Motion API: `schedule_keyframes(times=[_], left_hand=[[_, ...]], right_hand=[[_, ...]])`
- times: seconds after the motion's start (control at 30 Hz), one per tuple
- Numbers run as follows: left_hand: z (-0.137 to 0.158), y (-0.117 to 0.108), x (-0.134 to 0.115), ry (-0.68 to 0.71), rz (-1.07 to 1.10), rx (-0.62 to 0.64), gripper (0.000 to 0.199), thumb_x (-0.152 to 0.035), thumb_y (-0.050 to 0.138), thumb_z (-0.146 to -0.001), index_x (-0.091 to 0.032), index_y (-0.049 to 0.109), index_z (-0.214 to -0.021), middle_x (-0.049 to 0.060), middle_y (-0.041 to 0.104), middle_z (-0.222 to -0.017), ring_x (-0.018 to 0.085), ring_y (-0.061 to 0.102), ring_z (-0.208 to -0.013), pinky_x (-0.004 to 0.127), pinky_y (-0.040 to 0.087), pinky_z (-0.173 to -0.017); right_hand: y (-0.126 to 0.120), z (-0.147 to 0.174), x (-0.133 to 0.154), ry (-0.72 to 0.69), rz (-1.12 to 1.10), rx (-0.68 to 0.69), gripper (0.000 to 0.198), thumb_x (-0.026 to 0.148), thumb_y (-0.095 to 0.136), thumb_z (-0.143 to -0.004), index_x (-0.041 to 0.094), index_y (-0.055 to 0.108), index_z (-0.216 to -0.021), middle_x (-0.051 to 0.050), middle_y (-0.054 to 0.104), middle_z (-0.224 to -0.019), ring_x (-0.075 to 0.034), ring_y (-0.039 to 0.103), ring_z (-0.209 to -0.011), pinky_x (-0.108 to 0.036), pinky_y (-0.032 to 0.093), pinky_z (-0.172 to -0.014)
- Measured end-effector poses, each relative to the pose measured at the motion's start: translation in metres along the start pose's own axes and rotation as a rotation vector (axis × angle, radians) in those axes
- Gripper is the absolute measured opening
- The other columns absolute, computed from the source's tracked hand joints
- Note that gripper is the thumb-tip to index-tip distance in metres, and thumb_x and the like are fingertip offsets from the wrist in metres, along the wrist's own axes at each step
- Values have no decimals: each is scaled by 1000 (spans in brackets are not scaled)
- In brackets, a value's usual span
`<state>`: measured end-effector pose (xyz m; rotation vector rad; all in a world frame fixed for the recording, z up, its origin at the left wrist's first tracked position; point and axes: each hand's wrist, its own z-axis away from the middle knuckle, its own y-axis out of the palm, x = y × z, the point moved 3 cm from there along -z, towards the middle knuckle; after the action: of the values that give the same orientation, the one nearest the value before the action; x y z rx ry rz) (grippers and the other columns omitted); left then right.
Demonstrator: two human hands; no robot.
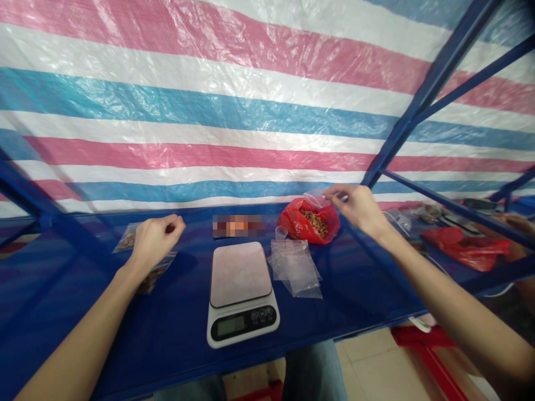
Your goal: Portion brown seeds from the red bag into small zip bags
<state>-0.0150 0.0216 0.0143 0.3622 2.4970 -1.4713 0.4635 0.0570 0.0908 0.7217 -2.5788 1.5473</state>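
Note:
My left hand is curled closed above the left side of the table; the inside of its grip is hidden. Beside and beneath it lie two clear bags with brown contents, a far bag and a near bag. My right hand pinches a see-through plastic bag over the back of an open red bag. Brown dried bits fill that red bag. In front of it stand a small clear cup and a stack of flat clear zip bags.
A white kitchen scale sits mid-table, its pan bare. Behind it is a blurred-out item. Blue metal bars slant at the right. Beyond them are another red bag and another person's hand. A striped sheet hangs behind.

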Motion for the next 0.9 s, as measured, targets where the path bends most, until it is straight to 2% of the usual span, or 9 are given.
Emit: schedule_keyframes(times=[0.03,0.13,0.23,0.3,0.4,0.5,0.67,0.8,0.9], left_hand=[[0,-1,0,-4,-3,-2,39,-39,43,-95,-20,46,-61,1,43,-57,14,41,-53,30,25,-62],[-1,-1,0,-8,-12,3,38,-38,43,-94,-21,48,-61,1,45,-57,15,46,-55,30,25,-62],[-1,1,-1,2,-23,4,37,-38,44,-94,-21,47,-61,1,45,-56,15,45,-55,30,25,-62],[-1,3,-1,10,-24,3,38,-38,44,-94,-21,45,-60,1,44,-55,15,43,-54,29,25,-61],[-1,5,0,15,-15,1,38,-38,44,-94,-20,45,-60,1,44,-56,14,42,-53,29,25,-61],[0,7,4,-3,-18,3,39,-39,43,-94,-20,45,-59,1,43,-55,14,43,-54,28,25,-61],[-2,10,14,-16,-49,-7,42,-41,42,-95,-21,44,-59,0,44,-55,14,41,-54,28,26,-61],[-7,11,25,-53,-158,112,40,-43,41,-97,-21,54,-66,2,55,-60,17,51,-59,28,28,-62],[-10,15,37,-51,-215,304,36,-45,40,-98,-23,64,-84,4,68,-74,23,65,-74,28,34,-64]], right_hand=[[3,18,10,-38,-7,-12,31,22,54,-97,19,81,-111,-13,82,-110,-32,77,-98,-41,58,-89],[28,84,38,-241,48,139,45,20,49,-99,26,72,-136,-10,71,-140,-32,68,-127,-48,54,-108],[53,136,51,-366,102,338,46,35,59,-99,30,67,-144,-10,63,-150,-35,61,-138,-53,55,-108],[61,150,54,-361,110,378,51,41,63,-99,33,62,-150,-10,58,-156,-34,58,-142,-53,54,-110],[69,149,62,-331,98,342,59,41,60,-102,34,49,-160,-9,49,-164,-33,48,-150,-53,48,-118],[89,146,71,-384,89,392,63,42,55,-105,34,38,-166,-7,36,-172,-33,35,-158,-56,42,-122],[118,152,67,-428,87,414,59,46,45,-110,34,33,-167,-6,30,-174,-32,31,-160,-57,35,-125],[103,138,73,-463,43,366,51,46,48,-109,29,50,-158,-9,49,-164,-33,45,-151,-54,42,-117],[78,103,94,-431,-17,281,38,41,49,-109,22,68,-136,-11,71,-138,-33,62,-129,-50,48,-104]])
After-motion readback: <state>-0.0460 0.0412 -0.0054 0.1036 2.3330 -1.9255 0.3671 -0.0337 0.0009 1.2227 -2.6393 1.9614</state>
